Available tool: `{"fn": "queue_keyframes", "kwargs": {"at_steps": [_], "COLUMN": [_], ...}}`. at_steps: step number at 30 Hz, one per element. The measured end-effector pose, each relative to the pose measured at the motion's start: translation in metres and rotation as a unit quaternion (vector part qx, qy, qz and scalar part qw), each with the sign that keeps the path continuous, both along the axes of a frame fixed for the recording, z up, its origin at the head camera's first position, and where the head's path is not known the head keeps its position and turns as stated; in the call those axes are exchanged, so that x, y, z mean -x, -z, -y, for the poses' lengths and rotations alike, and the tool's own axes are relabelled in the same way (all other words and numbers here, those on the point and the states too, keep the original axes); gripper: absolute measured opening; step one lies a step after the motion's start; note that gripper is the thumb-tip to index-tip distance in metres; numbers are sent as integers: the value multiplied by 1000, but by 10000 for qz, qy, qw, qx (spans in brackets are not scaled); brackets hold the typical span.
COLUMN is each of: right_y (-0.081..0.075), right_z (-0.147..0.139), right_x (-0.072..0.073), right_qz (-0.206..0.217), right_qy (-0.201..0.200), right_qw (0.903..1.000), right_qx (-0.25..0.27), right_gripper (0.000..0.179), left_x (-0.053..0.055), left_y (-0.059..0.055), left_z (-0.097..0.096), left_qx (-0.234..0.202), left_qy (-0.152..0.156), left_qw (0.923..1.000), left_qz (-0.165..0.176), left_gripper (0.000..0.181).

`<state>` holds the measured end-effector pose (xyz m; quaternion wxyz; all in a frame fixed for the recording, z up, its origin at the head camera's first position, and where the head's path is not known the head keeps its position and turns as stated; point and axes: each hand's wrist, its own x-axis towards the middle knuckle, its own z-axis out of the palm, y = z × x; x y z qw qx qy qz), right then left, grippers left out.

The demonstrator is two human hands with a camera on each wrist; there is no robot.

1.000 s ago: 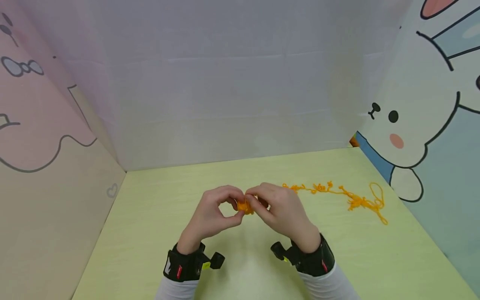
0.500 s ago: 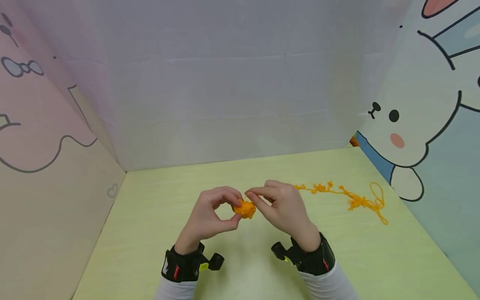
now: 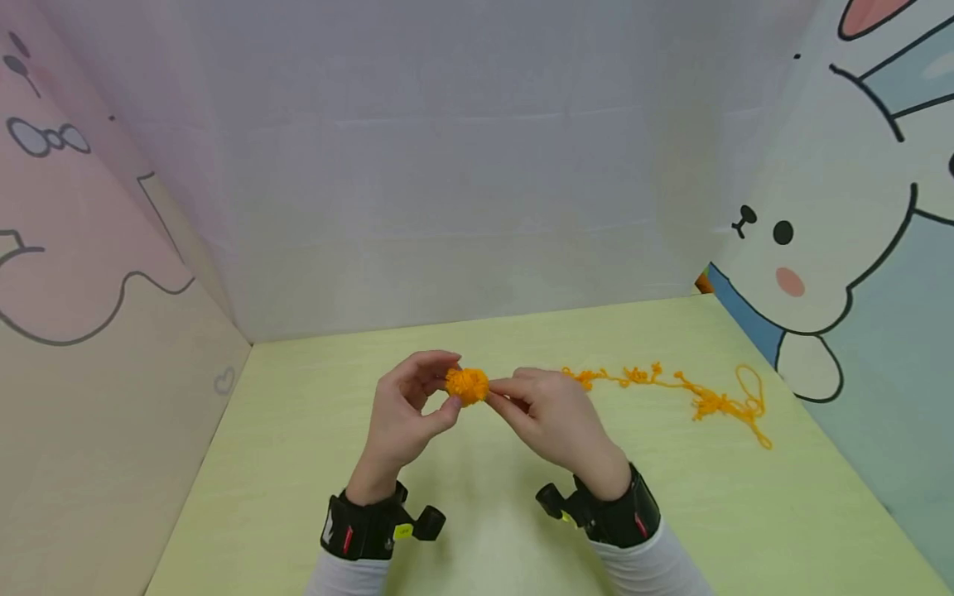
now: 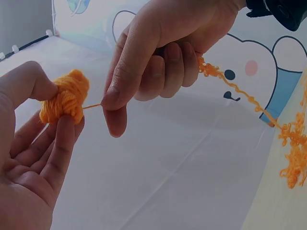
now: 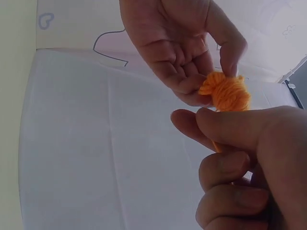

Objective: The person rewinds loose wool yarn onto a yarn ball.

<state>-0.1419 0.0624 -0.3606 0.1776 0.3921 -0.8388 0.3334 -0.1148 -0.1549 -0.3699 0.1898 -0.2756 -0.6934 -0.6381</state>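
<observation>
A small ball of orange yarn (image 3: 467,386) is pinched between the thumb and fingers of my left hand (image 3: 406,406), held up over the table. Thick wraps of yarn show on the ball (image 4: 65,98) in the left wrist view. From it a short taut strand (image 4: 92,106) runs to my right hand (image 3: 562,422), whose thumb and index finger pinch it. The other fingers of the right hand (image 4: 163,62) are curled in. In the right wrist view the left hand (image 5: 180,48) grips the ball from behind the right thumb.
A loose, tangled length of orange yarn (image 3: 715,401) lies along the right side of the pale green table (image 3: 298,497), its left end close behind the right hand. A white sheet (image 3: 462,165) closes off the back; printed cartoon panels (image 3: 797,248) stand on both sides.
The left hand has turned the yarn ball and moved it slightly left and up. The right hand first drew away from the ball, then came lower, still pinching the strand.
</observation>
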Motion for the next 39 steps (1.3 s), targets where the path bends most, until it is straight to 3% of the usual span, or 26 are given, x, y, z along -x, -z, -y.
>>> {"fn": "queue_keyframes", "kwargs": {"at_steps": [4, 7, 10, 12, 15, 19, 29, 35, 39], "right_y": [-1, -2, -3, -4, -5, -6, -4, -4, -3], "right_z": [3, 4, 3, 3, 1, -1, -6, -6, -7], "right_x": [-2, -4, -6, -8, -9, -9, -1, 2, 3], "right_qz": [-57, -81, -83, -88, -110, -240, -817, -880, -841], "right_qy": [-142, -232, -367, -462, -591, -666, -260, -195, -142], "right_qw": [9997, 9987, 9970, 9961, 9956, 9965, 9963, 9955, 9953], "right_qx": [-205, -442, -674, -750, -724, -454, 80, 304, 461], "right_gripper": [12, 12, 11, 9, 8, 7, 8, 8, 9], "left_x": [2, 3, 2, -1, 0, 6, 6, 3, 1], "left_y": [0, 1, -2, -8, -6, 9, 8, 6, 5], "left_z": [-2, -3, -7, -11, -12, -8, -8, -7, -8], "left_qx": [-187, -84, 405, 800, 1331, 1749, 2296, 2244, 2009], "left_qy": [-521, -919, -1274, -1395, -1487, -1373, -582, -326, -18], "left_qw": [9978, 9945, 9903, 9867, 9799, 9749, 9693, 9716, 9776], "left_qz": [366, 491, 389, 249, 61, -136, -664, -681, -623], "left_gripper": [45, 45, 47, 48, 43, 38, 31, 29, 28]}}
